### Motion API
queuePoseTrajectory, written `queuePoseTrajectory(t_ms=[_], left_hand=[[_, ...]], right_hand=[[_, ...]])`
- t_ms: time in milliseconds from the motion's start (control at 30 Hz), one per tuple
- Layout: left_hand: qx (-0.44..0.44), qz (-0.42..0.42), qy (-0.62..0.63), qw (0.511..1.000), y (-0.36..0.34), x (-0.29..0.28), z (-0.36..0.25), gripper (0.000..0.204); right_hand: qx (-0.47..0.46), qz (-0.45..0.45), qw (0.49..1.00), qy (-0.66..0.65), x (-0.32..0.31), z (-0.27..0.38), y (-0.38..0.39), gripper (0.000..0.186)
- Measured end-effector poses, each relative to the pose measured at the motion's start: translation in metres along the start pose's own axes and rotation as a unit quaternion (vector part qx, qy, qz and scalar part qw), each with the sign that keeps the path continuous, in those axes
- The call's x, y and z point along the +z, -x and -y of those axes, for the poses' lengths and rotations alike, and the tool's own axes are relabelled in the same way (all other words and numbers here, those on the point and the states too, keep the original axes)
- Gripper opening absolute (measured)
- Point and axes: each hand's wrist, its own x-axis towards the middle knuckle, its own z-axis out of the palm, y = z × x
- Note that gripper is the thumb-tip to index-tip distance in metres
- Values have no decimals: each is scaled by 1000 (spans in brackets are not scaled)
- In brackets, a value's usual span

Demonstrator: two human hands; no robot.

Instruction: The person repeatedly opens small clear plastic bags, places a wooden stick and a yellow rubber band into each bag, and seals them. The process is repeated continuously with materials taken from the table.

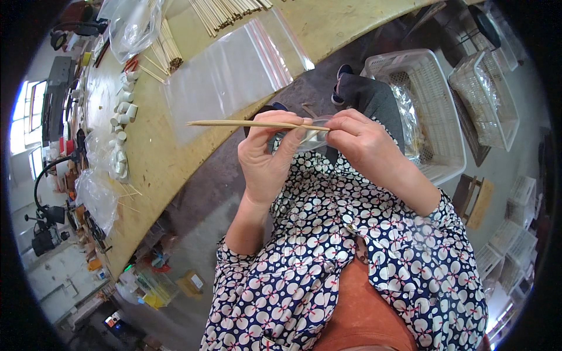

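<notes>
My left hand [266, 152] pinches a few thin pale wooden sticks [228, 123], held level in front of my lap with their pointed ends out to the left. My right hand [360, 140] grips the right ends of the sticks together with a clear plastic bag [313, 137], which hangs between my two hands below the sticks; the fingertips partly hide its mouth. Just beyond my hands, flat clear bags with red seal lines [216, 70] lie on the yellowish table [143, 199], beside bundles of more sticks [225, 14] [167, 47].
Several small white cylinders [123, 108] and crumpled bags [96, 199] lie along the table's left side, near black lamps [50, 216]. At right stand white plastic baskets [430, 146] [492, 111] holding plastic-wrapped items, with more crates [509, 240] and a small wooden stool [477, 199] on the floor.
</notes>
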Motion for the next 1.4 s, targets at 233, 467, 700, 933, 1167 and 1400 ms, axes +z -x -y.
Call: queuePoseTrajectory(t_ms=[233,467,700,933,1167,1400], left_hand=[[-82,-63,7,995,5,-49,-45,11],[-69,-88,9,994,27,-57,-43,10],[2,-29,-108,994,43,-31,14,15],[80,7,-243,967,41,-13,42,24],[112,86,-295,945,41,-45,34,42],[155,77,-376,910,34,-50,35,19]], right_hand=[[-10,15,999,33,3,-11,13,14],[10,39,997,65,11,-20,22,12],[5,57,995,79,1,4,10,13],[-30,36,998,30,-2,17,-1,14],[-18,31,999,-1,-7,9,3,15],[-16,32,999,11,-9,4,8,12]])
